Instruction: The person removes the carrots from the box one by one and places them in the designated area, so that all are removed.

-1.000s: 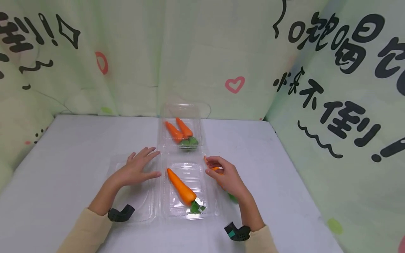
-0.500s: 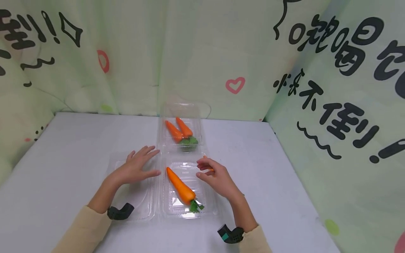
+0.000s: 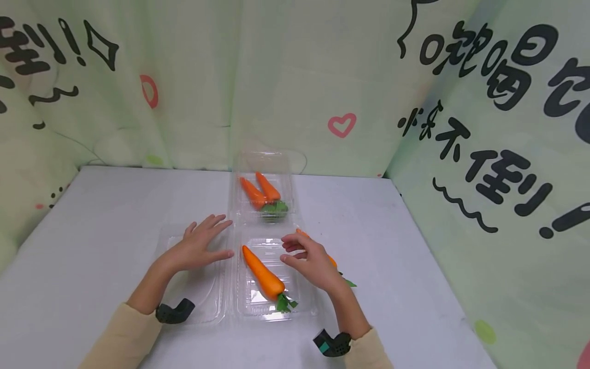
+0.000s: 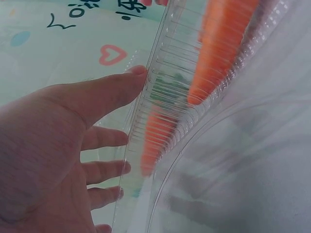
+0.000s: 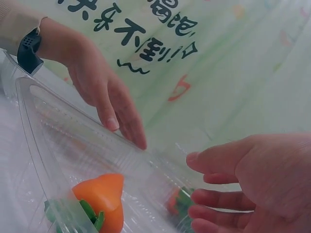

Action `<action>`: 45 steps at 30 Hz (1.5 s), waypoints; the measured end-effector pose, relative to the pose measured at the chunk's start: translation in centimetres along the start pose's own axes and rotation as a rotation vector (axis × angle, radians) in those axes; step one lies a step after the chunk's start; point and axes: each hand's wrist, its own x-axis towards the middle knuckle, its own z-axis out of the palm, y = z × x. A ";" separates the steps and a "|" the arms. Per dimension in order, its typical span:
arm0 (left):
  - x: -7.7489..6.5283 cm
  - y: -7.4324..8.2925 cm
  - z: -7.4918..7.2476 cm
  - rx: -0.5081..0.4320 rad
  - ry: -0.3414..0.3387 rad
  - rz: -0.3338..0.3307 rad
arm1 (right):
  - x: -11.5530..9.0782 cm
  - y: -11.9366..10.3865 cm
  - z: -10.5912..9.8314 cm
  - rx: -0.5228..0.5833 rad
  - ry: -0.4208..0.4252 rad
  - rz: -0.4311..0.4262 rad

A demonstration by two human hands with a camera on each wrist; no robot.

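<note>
In the head view, an orange carrot [image 3: 264, 271] with green leaves lies in the near clear plastic box [image 3: 249, 306], whose lid [image 3: 195, 292] is folded out to the left. My left hand [image 3: 198, 247] has its fingers spread, with fingertips right at the clear plastic edge in the left wrist view. Over the box's right side is my right hand [image 3: 309, 259], fingers loosely bent and nothing between them. Partly hidden behind it, another carrot [image 3: 332, 262] lies along the box's right side. The right wrist view shows the boxed carrot [image 5: 112, 204] below both hands.
A second clear box [image 3: 239, 215] stands behind the first, with two carrots [image 3: 252, 192] in it and its lid raised against the back. All rests on a white table [image 3: 115, 220]. Printed pale green curtains [image 3: 286, 77] enclose the back and sides.
My right hand has moved left, away from the carrot at the right and over the box's side. More of that carrot shows now. My left hand stays in place.
</note>
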 end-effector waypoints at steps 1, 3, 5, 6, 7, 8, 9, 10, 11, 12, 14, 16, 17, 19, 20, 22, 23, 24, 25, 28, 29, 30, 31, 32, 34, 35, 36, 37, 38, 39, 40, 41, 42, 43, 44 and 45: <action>0.0 0.0 0.0 -0.002 0.001 0.000 | 0.0 0.0 0.0 -0.002 0.002 0.001; -0.1 0.1 -0.1 -0.004 0.001 -0.001 | 0.1 0.0 0.1 -0.011 0.006 0.000; -0.1 0.1 -0.1 -0.005 0.001 -0.003 | 0.2 0.0 0.2 -0.015 0.003 0.011; -0.1 0.1 -0.1 -0.005 0.001 -0.004 | 0.3 0.0 0.3 -0.018 0.000 0.016; -0.1 0.1 -0.1 -0.006 0.000 -0.004 | 0.3 0.0 0.4 -0.021 -0.004 0.020; -0.2 0.1 -0.2 -0.007 -0.001 -0.004 | 0.4 0.0 0.5 -0.025 -0.007 0.022; -0.2 0.1 -0.2 -0.007 -0.001 -0.004 | 0.4 0.0 0.6 -0.027 -0.012 0.029; -0.2 0.1 -0.2 -0.008 -0.003 -0.006 | 0.4 0.0 0.7 -0.029 -0.016 0.031; -0.2 0.1 -0.2 -0.009 -0.003 -0.006 | 0.4 0.0 0.7 -0.031 -0.019 0.030; -0.2 0.1 -0.2 -0.009 -0.002 -0.006 | 0.4 0.0 0.8 -0.033 -0.020 0.029; -0.1 0.1 -0.1 -0.008 -0.001 -0.005 | 0.5 0.0 0.9 -0.031 -0.022 0.028; -0.1 0.0 -0.1 -0.009 0.000 -0.004 | 0.5 0.0 0.9 -0.028 -0.027 0.030; -0.1 0.1 -0.1 -0.010 0.001 -0.002 | 0.6 0.0 1.0 -0.026 -0.029 0.031; -0.1 0.1 -0.1 -0.010 0.002 0.005 | 0.6 0.0 1.1 -0.019 -0.036 0.036; -0.1 0.0 -0.1 -0.012 0.002 0.006 | 0.6 0.0 1.1 -0.019 -0.040 0.035; -0.2 0.1 -0.1 -0.015 0.002 0.010 | 0.7 -0.1 1.2 -0.018 -0.048 0.034; -0.2 0.0 -0.1 -0.016 0.001 0.012 | 0.7 -0.2 1.3 -0.018 -0.051 0.032; -0.2 0.0 -0.1 -0.017 0.001 0.013 | 0.7 -0.2 1.3 -0.017 -0.055 0.033; -0.2 0.0 -0.1 -0.018 0.000 0.012 | 0.7 -0.3 1.4 -0.020 -0.060 0.033; -0.2 0.0 -0.1 -0.016 -0.001 0.010 | 0.7 -0.4 1.5 -0.027 -0.076 0.040; -0.2 0.0 -0.1 -0.016 -0.001 0.010 | 0.8 -0.4 1.6 -0.029 -0.083 0.045; -0.2 0.0 -0.1 -0.015 -0.001 0.008 | 0.8 -0.4 1.7 -0.032 -0.090 0.051; -0.1 0.0 -0.1 -0.014 0.000 0.008 | 0.9 -0.3 1.7 -0.035 -0.098 0.057; -0.1 0.0 -0.1 -0.011 0.002 0.007 | 0.9 -0.3 1.8 -0.036 -0.104 0.063; -0.1 0.0 -0.1 -0.009 0.004 0.005 | 1.0 -0.1 1.9 -0.040 -0.115 0.069; -0.1 0.0 -0.1 -0.006 0.004 0.004 | 1.1 -0.1 1.9 -0.043 -0.120 0.074; -0.1 0.0 -0.1 -0.004 0.004 0.003 | 1.1 0.0 2.0 -0.048 -0.123 0.078; -0.1 0.0 -0.1 -0.002 0.004 0.004 | 1.1 0.1 2.0 -0.049 -0.128 0.081; -0.1 0.1 -0.1 -0.002 0.003 0.002 | 1.1 0.1 2.1 -0.051 -0.131 0.083; -0.2 0.1 -0.1 -0.002 0.002 0.002 | 1.2 0.1 2.2 -0.055 -0.134 0.085; -0.2 0.1 -0.1 -0.002 0.001 0.001 | 1.2 0.1 2.2 -0.057 -0.137 0.087; -0.2 0.1 -0.1 -0.002 0.000 0.002 | 1.2 0.1 2.3 -0.059 -0.140 0.091; -0.2 0.1 -0.1 -0.003 0.000 0.002 | 1.2 0.1 2.4 -0.060 -0.141 0.094; -0.2 0.1 -0.2 -0.003 -0.001 0.001 | 1.2 0.1 2.4 -0.059 -0.143 0.096; -0.2 0.1 -0.2 -0.003 -0.001 0.001 | 1.2 0.1 2.5 -0.061 -0.145 0.095; -0.1 0.1 -0.2 -0.002 0.001 0.002 | 1.2 0.1 2.5 -0.065 -0.146 0.093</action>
